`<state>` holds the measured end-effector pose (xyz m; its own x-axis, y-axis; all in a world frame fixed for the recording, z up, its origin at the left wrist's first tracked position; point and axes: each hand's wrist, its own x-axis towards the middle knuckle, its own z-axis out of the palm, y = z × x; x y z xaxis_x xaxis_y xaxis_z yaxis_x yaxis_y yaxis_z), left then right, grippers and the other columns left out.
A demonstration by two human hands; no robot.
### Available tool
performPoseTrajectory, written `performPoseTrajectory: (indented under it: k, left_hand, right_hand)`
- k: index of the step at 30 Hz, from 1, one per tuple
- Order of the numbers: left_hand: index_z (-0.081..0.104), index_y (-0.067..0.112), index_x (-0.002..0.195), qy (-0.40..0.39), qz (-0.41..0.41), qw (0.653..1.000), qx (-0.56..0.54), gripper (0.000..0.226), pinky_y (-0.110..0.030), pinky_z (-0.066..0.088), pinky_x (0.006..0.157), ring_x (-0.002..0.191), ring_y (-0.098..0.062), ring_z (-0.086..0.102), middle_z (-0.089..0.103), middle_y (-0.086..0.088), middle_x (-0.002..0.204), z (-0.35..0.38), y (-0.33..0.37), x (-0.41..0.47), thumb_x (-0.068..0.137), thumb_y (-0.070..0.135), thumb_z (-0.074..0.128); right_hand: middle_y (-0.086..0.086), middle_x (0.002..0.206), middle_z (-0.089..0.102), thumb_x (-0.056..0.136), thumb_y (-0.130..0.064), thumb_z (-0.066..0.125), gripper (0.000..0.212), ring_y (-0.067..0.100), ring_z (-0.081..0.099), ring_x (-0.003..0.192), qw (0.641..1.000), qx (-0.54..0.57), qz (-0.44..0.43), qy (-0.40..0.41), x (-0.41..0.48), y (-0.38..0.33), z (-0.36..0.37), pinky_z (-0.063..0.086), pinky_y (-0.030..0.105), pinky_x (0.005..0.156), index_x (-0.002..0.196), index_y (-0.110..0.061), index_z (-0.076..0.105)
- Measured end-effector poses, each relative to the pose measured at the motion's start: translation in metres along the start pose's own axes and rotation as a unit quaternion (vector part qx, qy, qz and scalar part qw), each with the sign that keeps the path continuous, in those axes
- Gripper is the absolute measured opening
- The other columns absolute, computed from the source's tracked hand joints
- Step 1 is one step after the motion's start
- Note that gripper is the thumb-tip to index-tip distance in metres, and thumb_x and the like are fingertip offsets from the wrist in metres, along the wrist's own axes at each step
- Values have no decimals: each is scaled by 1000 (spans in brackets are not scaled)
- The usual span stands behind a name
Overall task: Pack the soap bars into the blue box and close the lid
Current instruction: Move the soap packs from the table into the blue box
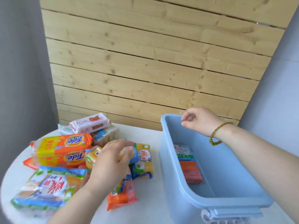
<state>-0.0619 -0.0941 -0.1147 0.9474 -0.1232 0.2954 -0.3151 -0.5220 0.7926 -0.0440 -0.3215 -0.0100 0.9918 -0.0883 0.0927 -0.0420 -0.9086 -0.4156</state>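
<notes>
On the right side of the round white table point(153, 207) stands the blue box point(166, 143), its top open. Its lid point(234, 212) hangs off the near rim, towards the person. Two soap bars lie end to end on the box floor against the left wall: a green-and-white soap pack point(183, 151) at the far end and an orange-red soap pack point(191, 172) touching it on the near side.

The right hand point(199, 121), with a braided bracelet point(217, 135) on its wrist, hovers above the far left corner of the box. Its fingers are loosely curled and hold nothing.

Across the left half of the table the remaining soap lies in a loose pile. The left hand point(111, 160) rests on the middle of the pile, fingers and thumb curled round a yellow-wrapped soap bar point(125, 153); the hand is blurred, so the grip is not sharp. Left of it lie two orange-and-yellow Tide packs point(64, 144), one just behind the other. A pink-and-white rose soap point(90, 122) sits on top of other packs at the far edge. A large green-and-blue pack point(48, 186) lies at the near left edge, and an orange pack point(121, 196) lies near the wrist.

Behind the table stands a wall of pale wooden planks point(145, 62).
</notes>
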Motion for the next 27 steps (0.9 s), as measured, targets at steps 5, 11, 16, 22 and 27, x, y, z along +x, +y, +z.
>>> performPoseTrajectory:
  k: [5,11,16,22,27]
  left_hand:
    - [66,13,103,19,-11,986,163,27,-40,34,101,119,-27,50,62,-6,120,-40,-42,-20,83,29,55]
    - [69,16,92,48,37,970,235,43,-49,42,92,103,-31,62,71,-7,102,-73,-54,-27,75,35,34]
    - [71,12,77,36,3,979,203,39,-35,48,78,83,-30,67,73,-5,84,-81,-74,-43,72,31,38]
    - [71,15,70,-1,1,972,236,30,-36,54,64,68,-25,68,73,-1,73,-79,-73,-46,71,32,46]
    - [71,16,67,14,-11,967,255,14,-36,54,61,65,-25,68,72,0,69,-77,-74,-48,62,23,60]
  right_hand:
    - [1,103,63,82,-23,64,34,13,51,85,990,-25,-91,-104,-2,-88,37,39,9,66,114,-11,58]
    - [8,136,49,76,-42,68,80,25,52,119,945,-160,-109,-264,-17,-147,109,44,30,91,138,-10,29]
    - [13,126,54,78,-31,68,70,30,55,112,940,-225,-94,-238,-26,-154,145,42,30,71,130,-2,30]
    - [13,121,57,83,-21,65,55,29,60,105,930,-274,-113,-216,-20,-153,143,38,27,59,125,1,37]
    - [10,113,62,80,-25,67,49,26,56,84,929,-270,-121,-224,-20,-155,127,39,25,54,118,-4,44]
